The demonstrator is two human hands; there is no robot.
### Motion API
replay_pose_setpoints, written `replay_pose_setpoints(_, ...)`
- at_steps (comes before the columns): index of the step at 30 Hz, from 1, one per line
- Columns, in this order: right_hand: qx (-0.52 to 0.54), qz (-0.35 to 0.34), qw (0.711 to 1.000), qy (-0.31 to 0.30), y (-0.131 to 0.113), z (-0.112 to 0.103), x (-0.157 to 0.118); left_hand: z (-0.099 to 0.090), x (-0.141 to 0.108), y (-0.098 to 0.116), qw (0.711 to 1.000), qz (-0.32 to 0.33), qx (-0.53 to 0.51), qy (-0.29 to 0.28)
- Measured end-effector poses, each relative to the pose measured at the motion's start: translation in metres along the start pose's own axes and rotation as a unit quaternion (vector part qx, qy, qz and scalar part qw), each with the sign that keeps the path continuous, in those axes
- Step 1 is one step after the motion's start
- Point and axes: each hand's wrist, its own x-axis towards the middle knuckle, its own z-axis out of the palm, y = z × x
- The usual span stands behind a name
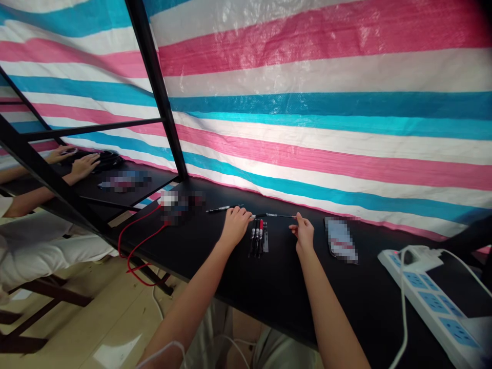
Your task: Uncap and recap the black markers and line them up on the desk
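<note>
A slim dark pen refill (272, 215) with a pale label band stretches level between my two hands, just above the black table. My left hand (236, 224) is closed at its left end, the fingertips hiding exactly what they pinch there. At the thin right end, my right hand (303, 233) pinches between thumb and forefinger, the other fingers curled loosely. Below the refill, several pens (256, 240) lie side by side, one with a red part. Thin clear refills (265, 237) rest just right of them. Behind my left hand lies another black pen (223, 208), partly hidden by the fingers.
On the black table (269, 287) a blurred packet (341, 241) lies right, beside a white power strip (430, 297) with cables. Red cables (132, 246) hang off the left edge. A black metal frame (154, 77) separates a neighbouring place, where another person's hands (82, 166) rest.
</note>
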Motion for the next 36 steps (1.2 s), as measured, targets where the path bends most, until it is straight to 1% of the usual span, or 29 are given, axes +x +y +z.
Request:
replay_pose_setpoints(2, 0.020, -0.010, 0.999, 0.036, -0.001, -0.002, 0.000, 0.000, 0.001, -0.002, 1.000, -0.029, -0.001, -0.002)
replay_pose_setpoints(4, 0.043, -0.010, 0.998, 0.054, -0.003, -0.002, -0.001, 0.001, 0.001, -0.004, 0.998, -0.063, -0.014, -0.020)
replay_pose_setpoints(6, 0.051, 0.003, 0.997, 0.050, -0.005, -0.001, -0.003, 0.002, 0.002, -0.006, 0.994, -0.096, -0.025, -0.051)
replay_pose_setpoints(8, 0.039, 0.004, 0.999, 0.033, -0.006, 0.000, -0.004, 0.003, 0.002, -0.008, 0.989, -0.116, -0.031, -0.091)
replay_pose_setpoints(11, -0.027, -0.022, 0.999, -0.004, -0.005, 0.002, -0.005, 0.005, 0.001, -0.011, 0.980, -0.121, -0.041, -0.154)
replay_pose_setpoints(14, -0.129, -0.053, 0.990, -0.016, 0.000, 0.003, -0.004, 0.006, -0.001, -0.012, 0.973, -0.108, -0.057, -0.197)
replay_pose_setpoints(17, -0.220, -0.091, 0.971, -0.020, 0.005, 0.004, -0.004, 0.006, -0.001, -0.012, 0.970, -0.090, -0.070, -0.216)
replay_pose_setpoints(21, -0.308, -0.135, 0.940, -0.059, 0.004, 0.006, -0.009, 0.004, -0.001, -0.013, 0.965, -0.087, -0.084, -0.233)
replay_pose_setpoints(27, -0.367, -0.168, 0.908, -0.117, 0.006, 0.011, -0.016, 0.003, -0.002, -0.014, 0.963, -0.075, -0.098, -0.239)
replay_pose_setpoints(30, -0.401, -0.172, 0.887, -0.150, 0.009, 0.013, -0.017, 0.004, -0.002, -0.013, 0.963, -0.073, -0.101, -0.239)
replay_pose_setpoints(32, -0.429, -0.174, 0.871, -0.166, 0.009, 0.014, -0.019, 0.004, -0.002, -0.013, 0.963, -0.077, -0.100, -0.238)
replay_pose_setpoints(36, -0.482, -0.199, 0.828, -0.205, 0.005, 0.016, -0.025, 0.004, -0.001, -0.013, 0.961, -0.071, -0.113, -0.243)
